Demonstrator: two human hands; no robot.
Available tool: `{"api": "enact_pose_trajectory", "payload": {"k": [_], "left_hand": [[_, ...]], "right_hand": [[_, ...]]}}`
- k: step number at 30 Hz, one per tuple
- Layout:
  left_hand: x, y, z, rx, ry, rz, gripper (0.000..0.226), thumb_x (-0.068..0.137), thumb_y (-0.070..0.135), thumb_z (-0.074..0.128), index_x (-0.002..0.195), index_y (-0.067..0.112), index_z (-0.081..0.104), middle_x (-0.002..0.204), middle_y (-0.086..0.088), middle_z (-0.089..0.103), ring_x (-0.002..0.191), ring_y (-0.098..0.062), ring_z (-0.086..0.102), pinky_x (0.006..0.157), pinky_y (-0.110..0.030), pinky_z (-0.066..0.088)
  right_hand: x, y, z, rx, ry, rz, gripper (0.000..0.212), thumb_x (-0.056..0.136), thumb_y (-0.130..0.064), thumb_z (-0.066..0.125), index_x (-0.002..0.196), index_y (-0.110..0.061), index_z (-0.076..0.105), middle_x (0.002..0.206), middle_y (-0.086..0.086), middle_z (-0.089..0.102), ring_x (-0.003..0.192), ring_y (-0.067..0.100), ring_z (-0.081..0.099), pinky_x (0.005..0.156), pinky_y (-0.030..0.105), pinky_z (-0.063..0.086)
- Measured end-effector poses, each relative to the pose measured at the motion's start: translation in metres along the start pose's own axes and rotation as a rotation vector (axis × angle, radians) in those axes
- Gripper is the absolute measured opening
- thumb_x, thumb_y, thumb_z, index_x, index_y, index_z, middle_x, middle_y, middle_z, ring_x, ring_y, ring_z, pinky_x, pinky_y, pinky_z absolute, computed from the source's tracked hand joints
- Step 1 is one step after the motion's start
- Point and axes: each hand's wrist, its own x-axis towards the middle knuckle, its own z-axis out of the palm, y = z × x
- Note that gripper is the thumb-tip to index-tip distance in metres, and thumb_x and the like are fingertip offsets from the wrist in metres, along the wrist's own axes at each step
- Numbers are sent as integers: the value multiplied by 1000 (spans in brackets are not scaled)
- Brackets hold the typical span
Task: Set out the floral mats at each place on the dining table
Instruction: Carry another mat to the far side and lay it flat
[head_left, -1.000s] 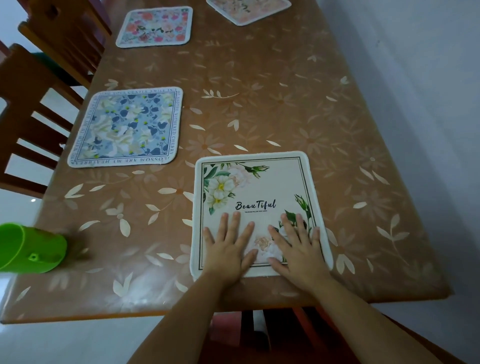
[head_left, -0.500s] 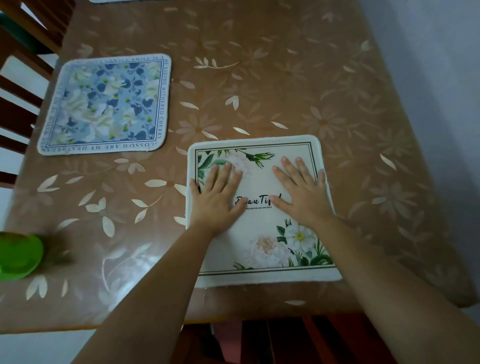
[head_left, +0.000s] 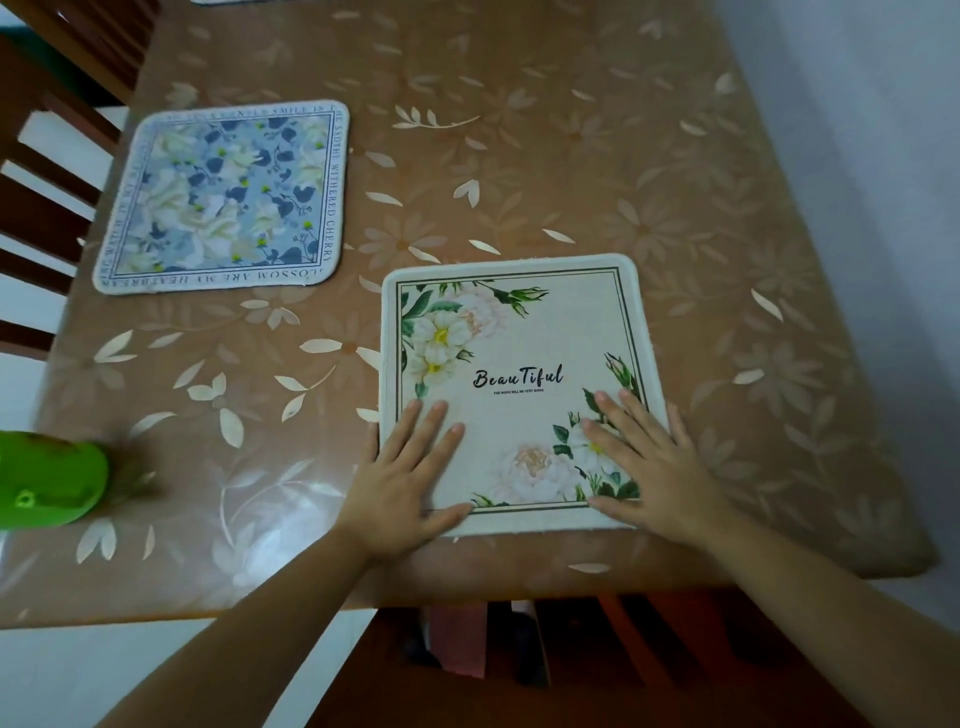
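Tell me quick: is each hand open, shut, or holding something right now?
Left hand: open, fingers straight, pressing flat on the near left corner of the white floral mat.
Right hand: open, flat on that mat's near right corner.

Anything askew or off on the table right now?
Only the green plastic cup at far left of the brown floral table: it appears to lie on its side, no spill visible. The white "Beautiful" mat and blue floral mat lie flat, roughly square to it.

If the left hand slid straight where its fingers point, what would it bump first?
Nothing, it seems: the left hand would cross the white mat onto bare table; the blue mat lies off to the left.
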Motion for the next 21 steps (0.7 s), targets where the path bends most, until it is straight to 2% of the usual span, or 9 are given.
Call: {"api": "enact_pose_trajectory", "payload": {"k": [5, 13, 17, 21], "left_hand": [[-19, 3, 4, 62, -20, 84, 86, 77, 70, 36, 143, 19, 17, 151, -9, 14, 139, -28, -1, 102, -64, 11], [-22, 6, 3, 26, -25, 51, 81, 81, 71, 28, 142, 19, 23, 150, -8, 17, 139, -26, 4, 101, -64, 14], [-23, 6, 4, 19, -23, 54, 80, 81, 71, 27, 143, 19, 21, 151, -8, 15, 139, -25, 1, 103, -63, 11], [-23, 6, 4, 7, -15, 61, 79, 81, 69, 31, 143, 20, 21, 151, -8, 13, 139, -26, -2, 104, -62, 7]], "right_hand": [[-30, -8, 1, -43, -11, -48, 75, 80, -70, 33, 141, -27, 26, 150, 5, 25, 139, 24, 13, 106, 58, 15], [-28, -9, -5, -8, 23, -44, 68, 81, -64, 35, 137, -25, 34, 146, 4, 31, 137, 22, 16, 103, 60, 18], [-25, -6, -7, -49, 10, -81, 69, 81, -65, 33, 136, -23, 38, 145, 5, 34, 135, 31, 26, 100, 62, 25], [-23, -5, -7, -56, 6, -96, 69, 80, -65, 34, 135, -23, 40, 144, 6, 35, 132, 35, 28, 98, 64, 27]]}}
